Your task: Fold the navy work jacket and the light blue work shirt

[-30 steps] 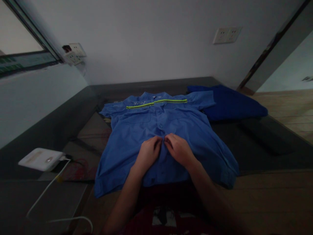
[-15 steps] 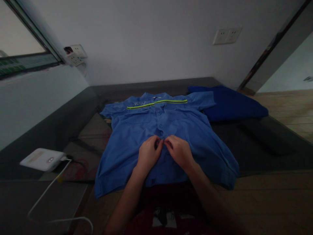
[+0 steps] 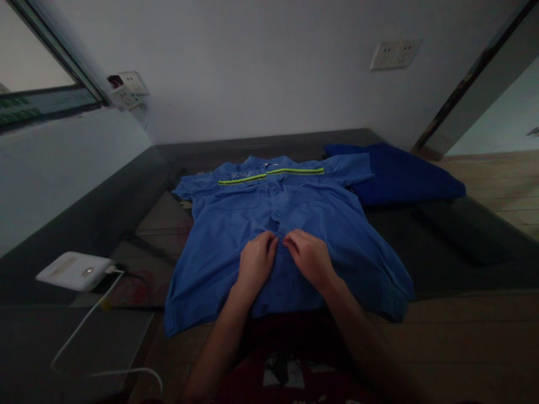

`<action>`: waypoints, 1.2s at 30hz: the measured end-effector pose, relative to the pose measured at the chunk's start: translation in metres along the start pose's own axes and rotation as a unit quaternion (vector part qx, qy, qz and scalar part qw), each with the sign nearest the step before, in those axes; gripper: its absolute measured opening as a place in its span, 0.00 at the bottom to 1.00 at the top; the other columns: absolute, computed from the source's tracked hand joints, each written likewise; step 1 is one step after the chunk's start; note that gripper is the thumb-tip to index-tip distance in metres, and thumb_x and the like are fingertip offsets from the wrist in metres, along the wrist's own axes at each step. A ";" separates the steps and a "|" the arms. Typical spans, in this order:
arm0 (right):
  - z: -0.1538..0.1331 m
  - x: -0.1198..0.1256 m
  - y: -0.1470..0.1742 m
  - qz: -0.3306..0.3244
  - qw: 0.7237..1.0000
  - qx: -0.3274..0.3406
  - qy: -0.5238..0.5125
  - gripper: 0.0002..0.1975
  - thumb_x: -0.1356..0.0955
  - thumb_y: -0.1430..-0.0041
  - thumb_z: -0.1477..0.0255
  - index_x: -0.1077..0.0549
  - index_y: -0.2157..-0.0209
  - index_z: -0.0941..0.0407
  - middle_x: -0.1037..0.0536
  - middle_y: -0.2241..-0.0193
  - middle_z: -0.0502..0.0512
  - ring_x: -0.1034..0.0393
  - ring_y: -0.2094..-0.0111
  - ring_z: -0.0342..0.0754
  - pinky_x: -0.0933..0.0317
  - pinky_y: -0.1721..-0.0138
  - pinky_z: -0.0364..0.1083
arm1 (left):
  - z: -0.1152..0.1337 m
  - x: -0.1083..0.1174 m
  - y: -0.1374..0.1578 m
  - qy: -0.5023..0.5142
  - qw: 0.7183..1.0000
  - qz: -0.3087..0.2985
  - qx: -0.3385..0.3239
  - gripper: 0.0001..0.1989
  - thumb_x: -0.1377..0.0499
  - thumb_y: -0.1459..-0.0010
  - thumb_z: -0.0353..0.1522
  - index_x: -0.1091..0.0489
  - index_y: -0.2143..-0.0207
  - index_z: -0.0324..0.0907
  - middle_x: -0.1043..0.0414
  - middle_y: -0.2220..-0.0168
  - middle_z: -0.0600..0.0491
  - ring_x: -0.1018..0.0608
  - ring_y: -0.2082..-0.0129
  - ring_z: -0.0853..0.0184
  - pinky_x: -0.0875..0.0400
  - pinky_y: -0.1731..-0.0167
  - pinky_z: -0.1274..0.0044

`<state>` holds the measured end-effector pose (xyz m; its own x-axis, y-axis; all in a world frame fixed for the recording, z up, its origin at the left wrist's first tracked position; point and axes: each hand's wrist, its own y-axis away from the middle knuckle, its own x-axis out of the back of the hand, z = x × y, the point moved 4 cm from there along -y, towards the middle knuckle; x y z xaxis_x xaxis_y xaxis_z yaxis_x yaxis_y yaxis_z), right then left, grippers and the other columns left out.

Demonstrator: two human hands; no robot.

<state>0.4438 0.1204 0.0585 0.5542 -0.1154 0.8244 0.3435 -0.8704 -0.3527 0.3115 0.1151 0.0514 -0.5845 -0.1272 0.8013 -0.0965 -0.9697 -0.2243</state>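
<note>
"Far left first, quick?"

"White device (image 3: 76, 271), flat on the dark table (image 3: 391, 224), white cable (image 3: 80, 331) plugged into its right end and looping toward the person. Wall sockets (image 3: 131, 88) higher up, in the corner."

"Next?"

"Blue shirt (image 3: 290, 219). It lay face up in the middle, spread out, collar away from the person, hem at the near edge. Yellow-green stripe (image 3: 295, 170) across the chest, pale lettering at its left, too blurry to read."

"Left hand?"

"Left hand (image 3: 259, 258) was over the shirt's front, thumb and fingers drawn together, pinching the button placket (image 3: 276, 203) below the visible buttons."

"Right hand?"

"Right hand (image 3: 309, 255) sat just beside it, small gap between the two. Fingertips also pinched in on the placket. Button or only cloth between the tips? Couldn't tell, too small."

"Rest, going right?"

"Double socket (image 3: 396, 54) on the wall. Darker blue cloth (image 3: 412, 174) below that, bunched on the table, touching the shirt's right sleeve or just behind it, couldn't tell which. Nearer, a flat black thing (image 3: 463, 233), too dim to identify."
</note>
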 end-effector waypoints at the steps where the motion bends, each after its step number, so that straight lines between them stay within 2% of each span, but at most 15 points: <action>1: 0.000 0.000 0.000 0.001 1.000 0.000 0.000 0.06 0.37 0.37 0.76 0.29 0.67 0.56 0.24 0.69 0.52 0.30 0.66 0.47 0.42 0.65 0.43 | 0.000 0.000 0.000 -0.001 1.000 0.001 0.004 0.09 0.50 0.36 0.32 0.31 0.66 0.41 0.25 0.68 0.52 0.24 0.68 0.67 0.36 0.68 0.77; 5: -0.001 0.002 0.000 0.008 1.000 0.003 -0.005 0.07 0.37 0.37 0.76 0.29 0.67 0.56 0.24 0.68 0.53 0.30 0.66 0.47 0.42 0.65 0.44 | 0.001 0.001 0.000 -0.008 1.000 0.008 0.006 0.13 0.50 0.36 0.36 0.29 0.69 0.41 0.25 0.70 0.52 0.25 0.72 0.67 0.37 0.70 0.77; 9: -0.003 0.004 0.000 0.020 1.000 0.006 -0.020 0.08 0.39 0.36 0.75 0.30 0.67 0.55 0.24 0.68 0.53 0.30 0.66 0.47 0.41 0.64 0.44 | 0.002 0.003 -0.001 0.012 1.000 0.026 -0.001 0.13 0.50 0.36 0.34 0.29 0.69 0.40 0.25 0.70 0.52 0.26 0.72 0.68 0.37 0.70 0.78; 14: -0.007 0.002 -0.001 -0.020 1.000 0.017 -0.002 0.07 0.39 0.35 0.71 0.30 0.60 0.56 0.24 0.64 0.56 0.30 0.62 0.49 0.40 0.62 0.44 | 0.000 0.003 -0.001 0.039 0.999 0.028 0.001 0.12 0.51 0.36 0.33 0.30 0.67 0.40 0.25 0.69 0.52 0.25 0.69 0.67 0.35 0.68 0.77; 17: -0.008 0.002 -0.002 -0.029 0.999 0.018 0.017 0.09 0.40 0.33 0.69 0.30 0.60 0.55 0.24 0.63 0.56 0.31 0.61 0.49 0.41 0.62 0.44 | 0.000 0.005 0.000 0.039 0.998 0.043 -0.003 0.12 0.51 0.36 0.33 0.30 0.67 0.40 0.26 0.69 0.52 0.25 0.69 0.67 0.35 0.67 0.77; 21: -0.008 0.002 -0.002 -0.020 0.999 0.014 0.026 0.10 0.41 0.33 0.68 0.30 0.61 0.55 0.25 0.65 0.55 0.31 0.61 0.49 0.41 0.64 0.44 | 0.003 0.009 0.001 0.031 0.997 0.067 -0.028 0.12 0.51 0.35 0.34 0.32 0.68 0.40 0.27 0.69 0.52 0.26 0.68 0.67 0.35 0.66 0.76; 28: -0.008 0.006 -0.001 0.029 0.999 0.013 -0.027 0.08 0.40 0.34 0.69 0.31 0.61 0.56 0.25 0.64 0.54 0.31 0.63 0.48 0.40 0.61 0.44 | 0.006 0.011 0.001 0.030 0.996 0.067 -0.045 0.11 0.52 0.35 0.33 0.33 0.68 0.41 0.28 0.69 0.52 0.26 0.68 0.66 0.35 0.66 0.76; 36: -0.006 -0.002 -0.002 -0.039 0.998 0.027 0.039 0.09 0.41 0.33 0.71 0.31 0.58 0.55 0.25 0.61 0.57 0.31 0.59 0.50 0.39 0.63 0.45 | 0.009 0.008 0.001 -0.006 0.997 0.041 -0.068 0.13 0.53 0.35 0.32 0.33 0.69 0.41 0.29 0.69 0.52 0.26 0.67 0.66 0.34 0.64 0.75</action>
<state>0.4373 0.1192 0.0605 0.4640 -0.0866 0.8816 0.4248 -0.8516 -0.3072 0.3134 0.1108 0.0625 -0.5861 -0.2082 0.7831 -0.1582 -0.9185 -0.3625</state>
